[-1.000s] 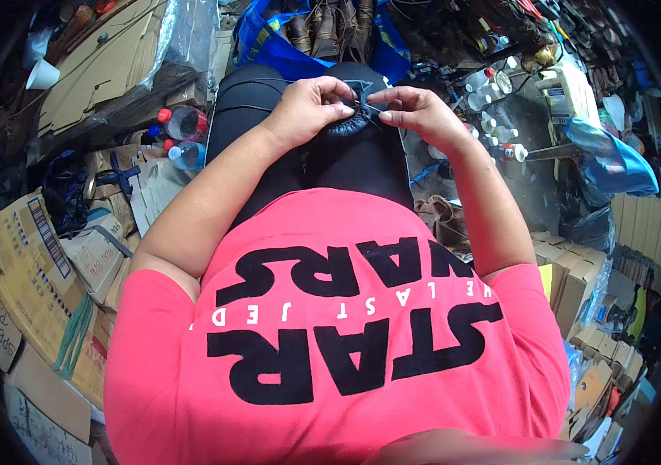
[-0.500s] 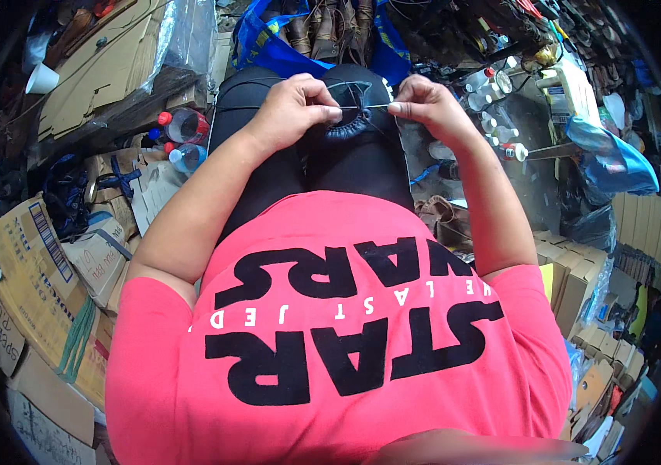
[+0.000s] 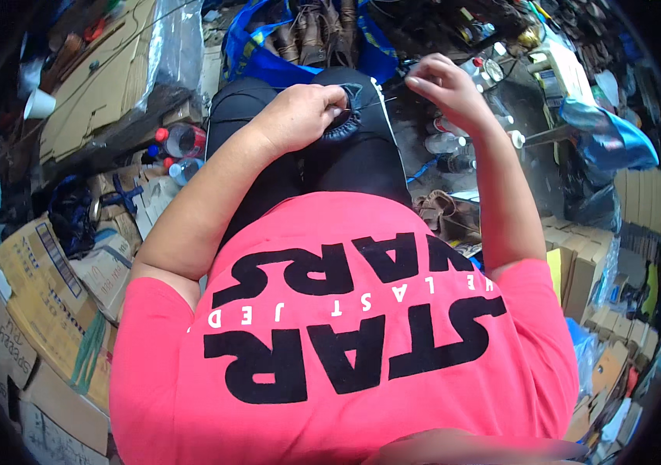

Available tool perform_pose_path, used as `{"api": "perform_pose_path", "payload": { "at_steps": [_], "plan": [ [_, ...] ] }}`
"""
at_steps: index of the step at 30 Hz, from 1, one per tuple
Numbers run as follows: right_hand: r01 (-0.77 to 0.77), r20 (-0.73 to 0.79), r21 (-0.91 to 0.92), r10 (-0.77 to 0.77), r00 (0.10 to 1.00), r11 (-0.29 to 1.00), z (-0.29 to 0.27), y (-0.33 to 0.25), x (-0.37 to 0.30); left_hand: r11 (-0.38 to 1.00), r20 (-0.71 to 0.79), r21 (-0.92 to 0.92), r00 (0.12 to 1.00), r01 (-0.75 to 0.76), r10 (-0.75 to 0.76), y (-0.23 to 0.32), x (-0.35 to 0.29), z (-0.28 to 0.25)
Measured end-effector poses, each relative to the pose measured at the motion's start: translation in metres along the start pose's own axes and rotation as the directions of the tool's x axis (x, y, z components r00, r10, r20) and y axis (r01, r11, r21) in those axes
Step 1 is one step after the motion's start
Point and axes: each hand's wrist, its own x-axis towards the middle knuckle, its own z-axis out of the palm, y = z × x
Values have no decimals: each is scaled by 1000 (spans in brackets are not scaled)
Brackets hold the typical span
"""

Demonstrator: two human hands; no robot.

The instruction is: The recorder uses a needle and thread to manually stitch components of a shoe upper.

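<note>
My left hand (image 3: 307,112) is closed on a dark shoe piece (image 3: 343,130) with a gathered, puckered edge, which rests against my black-clad thigh. The fingers hide part of the piece. Off to its right, my right hand (image 3: 445,89) is raised with thumb and forefinger pinched together. A thin dark thread (image 3: 389,98) runs from the piece toward these fingers. Its far end is too fine to follow, and any needle at the fingertips cannot be made out.
Beyond my knees stands a blue bag (image 3: 257,56) with brown leather shoes (image 3: 313,39). Plastic bottles (image 3: 445,143) stand to the right, more bottles (image 3: 185,139) to the left. Cardboard boxes (image 3: 32,267) and flat cardboard (image 3: 98,89) crowd the left; stacked cartons (image 3: 574,256) lie right.
My right hand has moved up and away to the right from the shoe piece. The pale needle that spanned between both hands no longer shows there. My left hand stays on the piece.
</note>
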Motion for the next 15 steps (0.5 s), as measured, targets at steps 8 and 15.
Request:
{"api": "perform_pose_path", "payload": {
  "at_steps": [8,15],
  "plan": [
    [420,266,-404,-335,904,812,16,-30,11,1000,24,15,1000,-12,12,0,-1,-5],
    [479,384,-370,-339,859,796,40,-19,17,975,-32,94,978,-200,204,-18,-15,-5]
  ]
}}
